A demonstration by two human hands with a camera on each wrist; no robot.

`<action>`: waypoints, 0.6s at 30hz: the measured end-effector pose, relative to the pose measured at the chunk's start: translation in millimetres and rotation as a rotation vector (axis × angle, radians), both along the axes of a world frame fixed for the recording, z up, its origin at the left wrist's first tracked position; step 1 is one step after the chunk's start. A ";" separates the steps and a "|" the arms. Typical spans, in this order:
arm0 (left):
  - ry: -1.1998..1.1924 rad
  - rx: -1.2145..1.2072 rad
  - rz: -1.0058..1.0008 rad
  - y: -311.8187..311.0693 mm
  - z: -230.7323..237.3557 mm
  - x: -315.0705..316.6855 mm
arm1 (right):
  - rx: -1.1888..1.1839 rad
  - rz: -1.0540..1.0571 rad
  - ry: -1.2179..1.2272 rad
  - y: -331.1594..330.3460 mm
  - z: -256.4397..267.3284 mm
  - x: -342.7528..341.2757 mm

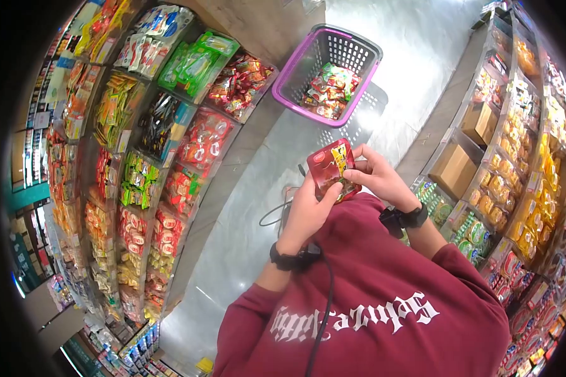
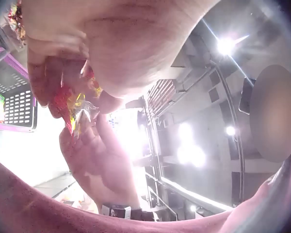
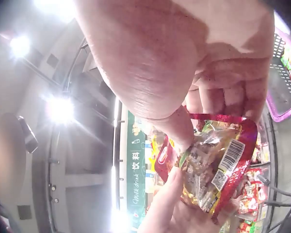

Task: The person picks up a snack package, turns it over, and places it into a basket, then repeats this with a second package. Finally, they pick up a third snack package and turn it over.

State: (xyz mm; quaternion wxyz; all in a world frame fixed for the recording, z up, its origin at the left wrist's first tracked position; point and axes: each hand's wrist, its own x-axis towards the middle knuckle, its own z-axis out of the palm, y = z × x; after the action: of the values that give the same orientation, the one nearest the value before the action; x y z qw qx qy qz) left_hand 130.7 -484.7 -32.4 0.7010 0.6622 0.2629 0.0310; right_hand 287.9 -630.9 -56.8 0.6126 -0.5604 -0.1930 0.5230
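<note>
Packet (image 1: 326, 164), red and shiny, sits between the fingers of both hands: the left hand (image 1: 309, 208) pinches its lower left part, the right hand (image 1: 378, 178) its right edge, thumbs over the printed face. Holding from two sides probably keeps the soft wrapper spread and its face turned up. Just ahead of the fingers, not touching them, stands a shopping basket (image 1: 305, 114) with more packets (image 1: 333, 91) inside; its purple rim is the nearest hard edge. Shelving rises well to the fingers' left (image 1: 242, 151) and right (image 1: 443, 103). Bare floor (image 1: 415, 69) opens between, while the sweatshirt (image 1: 390, 270) limits room behind.
</note>
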 end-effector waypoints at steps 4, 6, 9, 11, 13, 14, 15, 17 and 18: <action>0.002 -0.004 -0.013 -5.4 -1.3 14.7 | 0.022 -0.069 0.046 -6.9 -3.5 5.7; 0.015 -0.001 -0.023 -6.1 -2.1 15.8 | 0.024 -0.083 0.060 -8.0 -5.7 6.1; 0.044 -0.007 -0.043 -0.6 -2.5 12.5 | 0.010 -0.056 0.049 -5.0 -10.2 9.1; 0.054 -0.017 -0.049 8.9 -5.0 5.9 | -0.022 -0.032 0.004 4.4 -9.5 7.3; 0.037 -0.009 -0.046 21.0 -4.0 -1.5 | -0.048 -0.015 -0.001 18.5 -3.4 2.5; 0.026 -0.009 -0.039 27.3 -4.0 -5.9 | -0.064 -0.002 -0.007 26.7 0.0 -0.6; 0.029 -0.007 -0.035 35.5 -4.7 -10.5 | -0.068 0.000 -0.006 35.6 2.2 -4.6; 0.034 -0.006 -0.030 54.2 -6.6 -22.1 | -0.080 0.000 -0.005 54.4 6.6 -16.1; -0.002 -0.074 0.006 61.4 -7.3 -27.5 | -0.076 -0.010 -0.005 64.2 9.8 -22.1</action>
State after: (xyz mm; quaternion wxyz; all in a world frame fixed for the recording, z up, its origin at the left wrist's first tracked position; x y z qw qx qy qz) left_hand 103.2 -423.4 -39.7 0.7251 0.6351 0.2651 0.0239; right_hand 265.8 -566.7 -47.0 0.5929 -0.5855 -0.1720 0.5254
